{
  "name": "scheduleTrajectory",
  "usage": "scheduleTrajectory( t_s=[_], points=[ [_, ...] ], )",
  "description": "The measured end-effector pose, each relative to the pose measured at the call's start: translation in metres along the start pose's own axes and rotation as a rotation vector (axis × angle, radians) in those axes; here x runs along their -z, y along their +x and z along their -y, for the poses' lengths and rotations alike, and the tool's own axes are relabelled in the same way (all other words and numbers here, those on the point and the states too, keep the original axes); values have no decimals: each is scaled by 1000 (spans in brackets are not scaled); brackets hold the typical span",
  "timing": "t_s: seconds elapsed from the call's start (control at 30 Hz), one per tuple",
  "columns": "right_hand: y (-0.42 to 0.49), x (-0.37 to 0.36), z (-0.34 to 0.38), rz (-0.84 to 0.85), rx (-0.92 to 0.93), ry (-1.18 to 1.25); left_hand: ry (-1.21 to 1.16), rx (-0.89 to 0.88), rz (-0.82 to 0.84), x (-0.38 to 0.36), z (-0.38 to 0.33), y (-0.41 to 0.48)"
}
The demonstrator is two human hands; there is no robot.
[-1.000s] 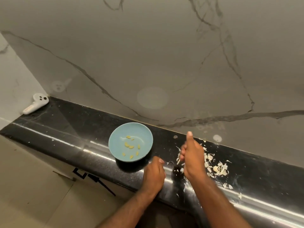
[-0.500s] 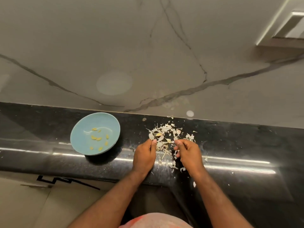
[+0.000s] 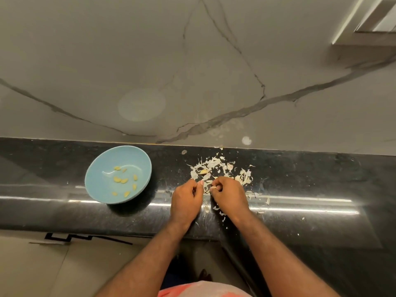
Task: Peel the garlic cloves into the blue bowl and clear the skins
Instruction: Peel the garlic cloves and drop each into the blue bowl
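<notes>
Hidden, cut off or too small to tell, on the black counter [image 3: 300, 179].

On the left hand [image 3: 186, 198], fingertips curled under the palm and hidden; cannot tell if holding anything. On the right hand [image 3: 230, 195], a small pale piece [image 3: 213, 187] pinched, too small to tell as clove or skin. Near side of the skins pile [image 3: 216, 166] covered by both hands. In the blue bowl [image 3: 100, 185], yellow bits [image 3: 121, 180] too small to tell if peeled. At left and right edges, black counter cut off; at the bottom edge, both forearms and a pink cloth [image 3: 192, 290]; at the top right corner, a wall recess [image 3: 377, 18].
</notes>
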State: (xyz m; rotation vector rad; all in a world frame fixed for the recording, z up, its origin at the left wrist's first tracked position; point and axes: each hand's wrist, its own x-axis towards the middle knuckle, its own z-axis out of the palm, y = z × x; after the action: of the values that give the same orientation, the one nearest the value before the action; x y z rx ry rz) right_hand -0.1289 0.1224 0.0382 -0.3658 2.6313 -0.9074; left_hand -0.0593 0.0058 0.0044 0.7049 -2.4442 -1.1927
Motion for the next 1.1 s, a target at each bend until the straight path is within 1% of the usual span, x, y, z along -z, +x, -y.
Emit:
scheduleTrajectory(
  t_s=[0.1, 0.13, 0.23, 0.33, 0.4, 0.47, 0.53, 0.63, 0.7, 0.8, 0.9, 0.97, 1.1],
  points=[
    [-1, 7, -3, 68, 0, 33, -8, 8, 14, 0, 2, -1],
    [-2, 9, -4, 67, 1, 57, -13, 9, 20, 0, 2, -1],
    [5, 18, -4, -24, -20, 86, -18, 6, 21, -1, 3, 1],
    [16, 19, -5, -91, -47, 45, -42, -2, 34, -1, 5, 0],
    [20, 15, -1, -72, -53, -15, -66, 1, 45, 0, 6, -1],
    [22, 9, 3, -49, -32, -133, -99, 24, 63, 3, 4, 0],
    [23, 5, 9, -61, -19, -241, -155, 68, 90, 4, 2, 2],
    [25, 4, 12, -78, -35, -242, -234, 123, 127, 10, -4, 6],
    [23, 10, 14, -97, -45, -164, -284, 116, 135, 14, -16, 13],
    [16, 29, 19, -130, -3, 55, -356, 71, 150, 22, -41, 27],
    [5, 53, 32, -168, 98, 242, -416, 60, 272, 35, -67, 42],
    [-4, 67, 43, -178, 132, 372, -520, 62, 323, 46, -82, 45],
    [-21, 86, 63, -166, 87, 719, -640, 43, 272, 65, -99, 46]
  ],
)
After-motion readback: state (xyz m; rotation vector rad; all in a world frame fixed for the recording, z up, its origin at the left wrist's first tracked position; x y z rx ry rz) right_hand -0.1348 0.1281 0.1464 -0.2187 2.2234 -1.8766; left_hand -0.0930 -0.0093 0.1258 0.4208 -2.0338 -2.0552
